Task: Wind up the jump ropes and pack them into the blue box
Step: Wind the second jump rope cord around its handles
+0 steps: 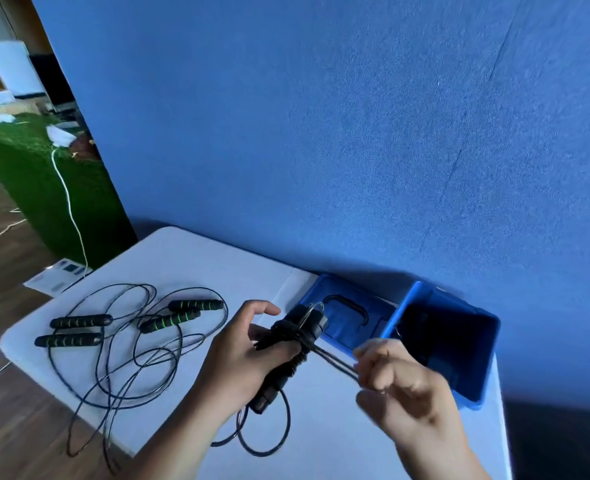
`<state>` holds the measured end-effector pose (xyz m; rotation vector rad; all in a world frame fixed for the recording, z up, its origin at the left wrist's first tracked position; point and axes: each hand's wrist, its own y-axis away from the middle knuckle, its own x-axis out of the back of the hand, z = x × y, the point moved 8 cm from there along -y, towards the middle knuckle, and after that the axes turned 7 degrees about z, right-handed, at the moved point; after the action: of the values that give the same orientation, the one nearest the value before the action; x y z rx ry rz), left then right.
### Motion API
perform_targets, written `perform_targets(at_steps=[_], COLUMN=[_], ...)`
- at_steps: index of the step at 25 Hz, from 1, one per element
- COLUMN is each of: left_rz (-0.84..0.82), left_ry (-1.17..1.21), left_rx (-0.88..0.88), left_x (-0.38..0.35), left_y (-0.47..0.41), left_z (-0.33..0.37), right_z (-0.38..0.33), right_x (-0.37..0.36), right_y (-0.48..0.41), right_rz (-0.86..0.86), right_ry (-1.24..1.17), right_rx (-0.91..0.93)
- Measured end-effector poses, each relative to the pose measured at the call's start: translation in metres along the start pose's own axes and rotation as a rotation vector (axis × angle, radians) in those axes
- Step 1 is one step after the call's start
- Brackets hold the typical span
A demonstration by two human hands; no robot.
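My left hand (241, 355) grips a pair of black jump-rope handles (292, 344) with cord wound round their middle. My right hand (401, 386) pinches a doubled strand of that cord (335, 362), pulled taut to the right of the handles. A loose loop of the same cord (269, 431) hangs below my left wrist. Two more jump ropes (127, 341) lie unwound on the left of the white table (189, 261), with four black, green-ringed handles among tangled cord. The open blue box (449, 344) stands at the back right, its lid (342, 317) lying beside it.
A blue wall stands directly behind the table. The table's left and front edges are close to the loose cords, some hanging over. Beyond the left edge lie a wooden floor, green turf, a white cable and papers.
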<state>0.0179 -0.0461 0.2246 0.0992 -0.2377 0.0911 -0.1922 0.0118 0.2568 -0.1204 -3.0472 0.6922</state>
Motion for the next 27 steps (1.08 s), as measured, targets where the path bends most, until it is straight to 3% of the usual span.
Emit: perform_targets(at_steps=[4,10,14,18,20,24,27], left_rz=[-0.034,-0.174,-0.254,-0.136,-0.11,-0.095,-0.077], left_ry=[0.122,-0.039,-0.181,-0.151,-0.136,-0.228,-0.162], left_rx=[-0.083,-0.364,-0.5,-0.488,-0.488,-0.672,-0.628], left_x=[-0.003,-0.01,-0.021,-0.01,-0.005,-0.004,-0.001], left_y=[0.011,0.038,0.042,0.035,0.032,0.04,0.04], left_z=[0.013,0.042,0.042,0.042,0.042,0.055,0.053], right_z=[0.009,0.026,0.025,0.026,0.029,0.052,0.061], right_x=[0.006,0.019,0.008,-0.006,-0.005,0.002,-0.009], right_y=[-0.016,-0.052,-0.079,-0.078,-0.073,-0.064,-0.053], right_rz=[0.209,0.294,0.104,-0.085,-0.088,0.041,0.039], right_ry=[-0.523,-0.688,-0.57,-0.545,-0.501,-0.366,-0.403], right_rx=[-0.31,-0.558,-0.663,-0.815,-0.835,-0.856,-0.861])
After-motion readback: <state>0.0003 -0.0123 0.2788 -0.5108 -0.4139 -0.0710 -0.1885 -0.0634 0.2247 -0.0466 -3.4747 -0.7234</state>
